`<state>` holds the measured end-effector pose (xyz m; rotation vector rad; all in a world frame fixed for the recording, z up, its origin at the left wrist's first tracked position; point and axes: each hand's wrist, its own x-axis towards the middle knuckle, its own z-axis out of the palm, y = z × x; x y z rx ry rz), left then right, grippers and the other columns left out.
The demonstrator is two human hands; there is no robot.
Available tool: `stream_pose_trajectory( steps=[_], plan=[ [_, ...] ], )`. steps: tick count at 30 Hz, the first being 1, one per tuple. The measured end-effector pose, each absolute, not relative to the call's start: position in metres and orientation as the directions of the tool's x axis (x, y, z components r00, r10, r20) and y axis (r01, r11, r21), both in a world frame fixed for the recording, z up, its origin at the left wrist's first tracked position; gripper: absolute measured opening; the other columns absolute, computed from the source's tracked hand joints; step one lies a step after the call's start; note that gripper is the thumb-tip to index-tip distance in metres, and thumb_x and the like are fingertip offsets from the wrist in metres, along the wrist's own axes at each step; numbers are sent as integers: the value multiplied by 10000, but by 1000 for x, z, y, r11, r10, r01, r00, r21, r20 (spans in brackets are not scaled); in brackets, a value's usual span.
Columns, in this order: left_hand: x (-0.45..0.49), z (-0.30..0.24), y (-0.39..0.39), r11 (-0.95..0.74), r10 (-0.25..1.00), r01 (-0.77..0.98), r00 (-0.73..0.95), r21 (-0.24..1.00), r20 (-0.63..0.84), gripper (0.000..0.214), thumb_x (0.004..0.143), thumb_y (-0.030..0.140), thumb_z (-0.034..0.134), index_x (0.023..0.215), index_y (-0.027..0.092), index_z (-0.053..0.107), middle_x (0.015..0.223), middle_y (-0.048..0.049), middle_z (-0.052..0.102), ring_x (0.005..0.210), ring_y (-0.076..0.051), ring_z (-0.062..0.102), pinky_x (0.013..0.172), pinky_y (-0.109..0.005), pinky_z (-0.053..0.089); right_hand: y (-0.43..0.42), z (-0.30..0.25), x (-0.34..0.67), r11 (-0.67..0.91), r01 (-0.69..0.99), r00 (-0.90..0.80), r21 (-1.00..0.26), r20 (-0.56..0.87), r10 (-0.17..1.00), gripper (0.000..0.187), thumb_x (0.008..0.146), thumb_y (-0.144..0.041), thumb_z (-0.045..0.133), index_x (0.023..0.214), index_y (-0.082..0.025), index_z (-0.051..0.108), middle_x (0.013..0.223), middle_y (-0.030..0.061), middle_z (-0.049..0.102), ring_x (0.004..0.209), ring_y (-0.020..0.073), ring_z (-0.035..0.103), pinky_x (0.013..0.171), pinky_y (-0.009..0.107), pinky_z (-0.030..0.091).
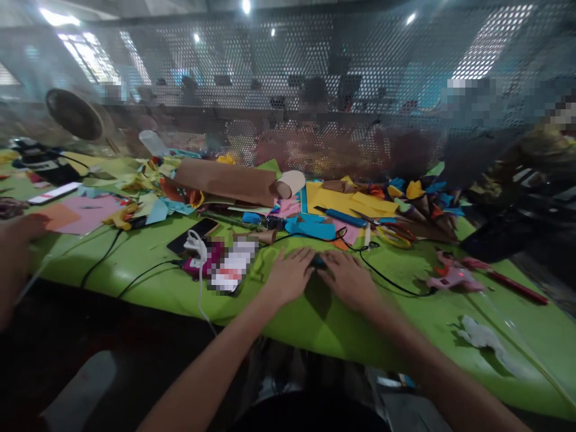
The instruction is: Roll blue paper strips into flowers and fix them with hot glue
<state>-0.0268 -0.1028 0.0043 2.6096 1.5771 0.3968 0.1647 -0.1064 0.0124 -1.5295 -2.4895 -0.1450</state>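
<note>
Side by side over the green table cover [180,264], my left hand [290,275] and my right hand [350,277] meet with their fingertips close together. Between them is a small dark, greenish piece [318,261], mostly covered by the fingers; its kind cannot be made out. Both hands pinch it near thumb and forefinger. A darker triangular patch lies under the hands, shadow or paper, I cannot tell which. Left of my left hand lies a phone with a lit screen [234,267]. A black cable [387,280] runs past my right hand.
Behind the hands are blue paper [310,227], a brown paper roll [229,180], a blue cutter [345,217] and scissors [391,234]. A pink glue gun [454,275] and a red cutter [517,285] lie right. Another person's arm [18,258] reaches in left.
</note>
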Motion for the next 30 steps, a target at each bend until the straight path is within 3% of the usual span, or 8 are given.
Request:
stream_pose_trajectory(
  steps=[5, 11, 15, 18, 21, 23, 30],
  plan=[
    [-39, 24, -67, -364, 913, 897, 291, 250, 284, 491, 1013, 329, 284, 1490, 227, 328, 1551, -38, 382, 1421, -189, 372, 1189, -483, 245, -78, 22, 193, 376, 918, -303, -127, 387, 871, 410, 975, -375, 440, 1316, -182, 560, 1304, 126, 596, 1183, 286, 536, 955, 439, 424],
    [-28, 9, -68, -396, 913, 870, 340, 293, 225, 510, 960, 308, 445, 1463, 271, 372, 1529, -36, 424, 1428, -210, 359, 1175, -539, 256, -82, 3, 197, 390, 911, -329, -135, 331, 884, 227, 898, -280, 557, 1089, -213, 660, 1088, 70, 681, 1009, 243, 609, 845, 369, 448],
    [-11, 10, -60, -432, 900, 848, 381, 307, 213, 530, 925, 228, 478, 1448, 271, 404, 1485, -36, 491, 1401, -220, 400, 1165, -538, 276, -85, 5, 189, 370, 923, -322, -105, 317, 892, 162, 891, -182, 523, 948, -213, 671, 956, 50, 688, 923, 226, 623, 788, 342, 423],
    [-1, 15, -51, -474, 879, 820, 424, 320, 217, 505, 888, 129, 458, 1364, 285, 521, 1386, -25, 594, 1319, -219, 493, 1161, -516, 277, -86, 8, 187, 367, 928, -329, -67, 315, 890, 182, 891, -131, 499, 902, -203, 666, 919, 55, 691, 882, 218, 626, 772, 335, 412],
    [6, 16, -43, -475, 879, 817, 427, 328, 210, 397, 838, 78, 471, 1087, 274, 711, 1164, -21, 723, 1133, -213, 621, 1119, -455, 339, -87, 8, 187, 378, 926, -354, -20, 305, 884, 183, 892, -111, 502, 912, -194, 664, 918, 66, 690, 895, 227, 624, 771, 336, 409],
    [9, 16, -39, -453, 890, 827, 401, 333, 216, 340, 812, 65, 485, 938, 247, 743, 1030, -29, 759, 1033, -220, 658, 1053, -421, 402, -88, 6, 188, 385, 923, -370, 9, 297, 880, 185, 901, -110, 497, 914, -191, 662, 912, 71, 688, 891, 236, 622, 765, 343, 406],
    [-8, 27, -38, -295, 938, 849, 168, 438, 304, 326, 838, 66, 455, 1016, 216, 684, 1006, -56, 750, 950, -239, 675, 906, -386, 473, -86, 2, 191, 408, 911, -407, 54, 271, 872, 199, 896, -77, 499, 935, -195, 655, 907, 62, 686, 883, 226, 623, 770, 339, 409]
  ],
)
